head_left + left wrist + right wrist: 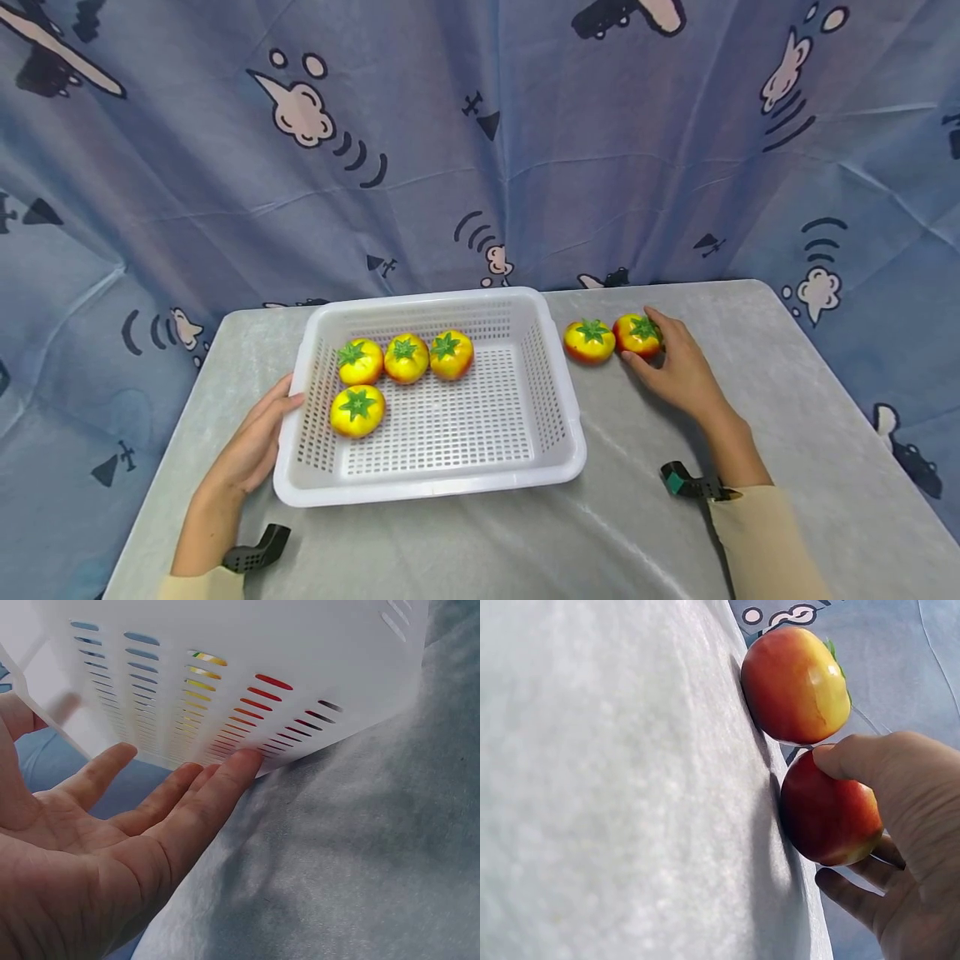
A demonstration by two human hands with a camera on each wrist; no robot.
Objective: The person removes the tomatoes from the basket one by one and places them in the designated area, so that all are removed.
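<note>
A white plastic basket (pixel 431 492) with slotted walls stands on the table. Several red-and-yellow tomatoes (pixel 357 411) with green star-shaped tops lie toward its left and back. My left hand (pixel 258 437) holds the basket's left side, thumb over the rim and fingers (pixel 202 810) against the outer wall. Right of the basket, two more tomatoes sit side by side at the back of the table. My right hand (pixel 678 367) grips the outer tomato (pixel 637 335), its thumb at the near side and fingers round the far side. The other tomato (pixel 589 342) is right beside it.
A grey-white cloth covers the table (pixel 465 550). Behind the table's back edge hangs a blue patterned curtain (pixel 420 183). A black wrist-worn device (pixel 258 550) is on the left wrist, and another (pixel 693 483) on the right.
</note>
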